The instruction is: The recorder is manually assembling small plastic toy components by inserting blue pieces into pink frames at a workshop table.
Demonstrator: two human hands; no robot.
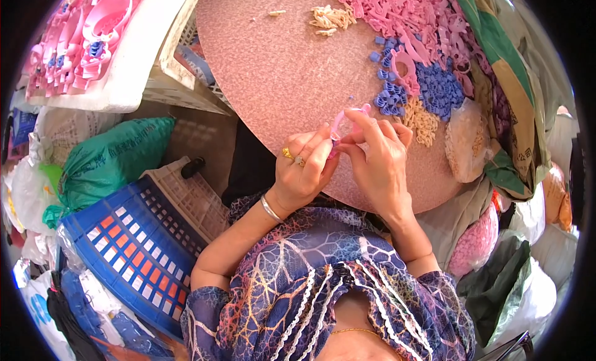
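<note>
Above the near edge of a round pinkish table (273, 69), both hands meet on a small pink plastic ring-shaped part (337, 122). My left hand (304, 162), with rings and a bracelet, pinches its lower side. From the right, my right hand (380, 159) closes thumb and fingers on it, hiding much of the part. Just beyond my right hand lie a heap of small blue plastic pieces (439, 87), a pile of cream pieces (421, 120) and a larger pink ring part (405, 69). Many pink plastic parts (397, 13) spread along the far right.
More cream pieces (332, 18) lie at the table's far side. At upper left, a white foam box (124, 97) holds pink parts with blue bits. A green bag (115, 153) and a blue plastic basket (112, 286) stand left. A clear bag (465, 140) rests at the table's right edge.
</note>
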